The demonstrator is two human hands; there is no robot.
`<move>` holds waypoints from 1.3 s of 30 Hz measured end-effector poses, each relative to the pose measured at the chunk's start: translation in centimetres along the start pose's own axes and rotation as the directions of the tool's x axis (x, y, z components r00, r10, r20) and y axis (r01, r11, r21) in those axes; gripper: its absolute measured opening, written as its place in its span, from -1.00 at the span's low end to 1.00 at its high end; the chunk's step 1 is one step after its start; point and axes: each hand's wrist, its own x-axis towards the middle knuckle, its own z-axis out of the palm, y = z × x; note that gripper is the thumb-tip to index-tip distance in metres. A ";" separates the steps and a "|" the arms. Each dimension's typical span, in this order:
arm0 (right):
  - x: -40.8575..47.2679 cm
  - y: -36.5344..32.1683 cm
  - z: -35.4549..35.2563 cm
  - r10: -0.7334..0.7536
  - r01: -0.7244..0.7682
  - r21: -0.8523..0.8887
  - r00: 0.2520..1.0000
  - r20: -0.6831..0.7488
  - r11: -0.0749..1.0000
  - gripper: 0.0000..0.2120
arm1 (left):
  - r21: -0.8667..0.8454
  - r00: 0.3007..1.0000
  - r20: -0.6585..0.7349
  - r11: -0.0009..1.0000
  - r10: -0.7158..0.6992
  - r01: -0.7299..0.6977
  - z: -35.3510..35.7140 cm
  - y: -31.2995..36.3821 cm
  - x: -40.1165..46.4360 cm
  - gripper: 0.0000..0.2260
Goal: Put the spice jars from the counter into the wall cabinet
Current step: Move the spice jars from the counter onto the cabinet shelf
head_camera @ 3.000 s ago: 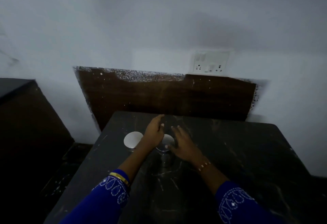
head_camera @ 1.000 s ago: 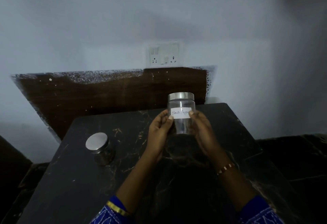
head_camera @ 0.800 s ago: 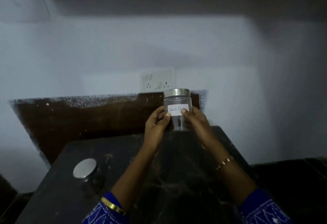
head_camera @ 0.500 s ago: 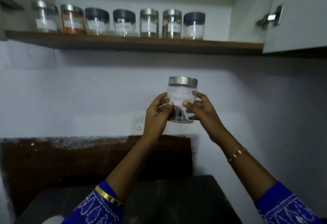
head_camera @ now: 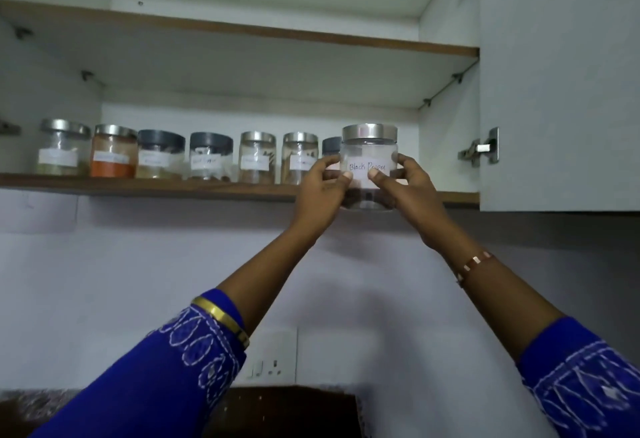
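A clear jar with a steel lid and a white label reading "Black Pepper" (head_camera: 369, 157) is held up at the front edge of the wall cabinet's lower shelf (head_camera: 149, 186). My left hand (head_camera: 320, 192) grips its left side and my right hand (head_camera: 407, 188) grips its right side, thumbs on the label. The jar's base is level with the shelf edge, at the right end of a row of several labelled spice jars (head_camera: 207, 160). Whether the jar rests on the shelf is unclear.
The cabinet door (head_camera: 557, 84) stands open at the right, with a hinge (head_camera: 479, 152) beside the jar. An upper shelf (head_camera: 242, 27) spans above. A wall socket (head_camera: 272, 356) and a dark backsplash (head_camera: 287, 410) lie below.
Both hands lifted the black pepper jar from the counter up to the cabinet's lower shelf edge. My view tilted up, so the counter and the other jar there dropped out of sight.
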 end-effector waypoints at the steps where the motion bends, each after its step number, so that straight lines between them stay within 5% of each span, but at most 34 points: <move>1: 1.0 0.1 -0.4 -0.020 0.019 -0.029 1.000 -0.016 0.999 -0.46 | 0.025 1.000 -0.012 1.000 0.016 -0.016 0.7 0.2 1.1 -0.67; 13: 7.4 4.5 -2.9 -0.082 0.084 -0.227 0.996 0.017 0.970 -0.51 | 0.227 0.992 0.073 0.967 0.102 -0.116 7.1 -2.3 6.6 -0.61; 26: 10.5 7.1 -2.4 0.004 -0.082 -0.653 0.993 -0.121 0.753 -0.59 | 0.585 0.923 0.294 0.810 -0.248 0.032 8.1 -3.6 10.9 -0.51; 30: 10.8 7.2 -2.1 0.046 -0.060 -0.798 0.998 -0.040 0.600 -0.69 | 0.665 0.898 0.354 0.746 -0.260 -0.046 8.6 -3.3 11.0 -0.63; 39: 10.4 7.3 -1.9 0.045 -0.048 -0.806 0.999 -0.027 0.590 -0.71 | 0.751 0.896 0.351 0.653 -0.273 -0.095 9.5 -3.3 10.9 -0.64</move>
